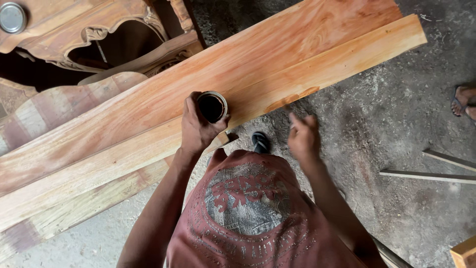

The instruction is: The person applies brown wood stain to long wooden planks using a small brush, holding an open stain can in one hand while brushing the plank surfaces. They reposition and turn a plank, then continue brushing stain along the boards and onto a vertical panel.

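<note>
My left hand [196, 126] grips a small round tin [212, 106] holding dark liquid, held over long reddish wooden planks [277, 54] that run diagonally across the view. My right hand [303, 135] is blurred beside the near plank's edge, fingers pinched on what looks like a brush handle; the tool itself is hard to make out. A darker wet streak [290, 100] marks the plank's edge just above that hand. My reddish printed shirt [248, 208] fills the bottom centre.
Carved wooden furniture pieces [99, 34] stand at the top left, with a round metal lid [12, 17] on one. Thin wooden slats [431, 174] lie on the rough grey floor at right. Another person's sandalled foot [465, 101] shows at the right edge. My own sandal [260, 141] peeks below the planks.
</note>
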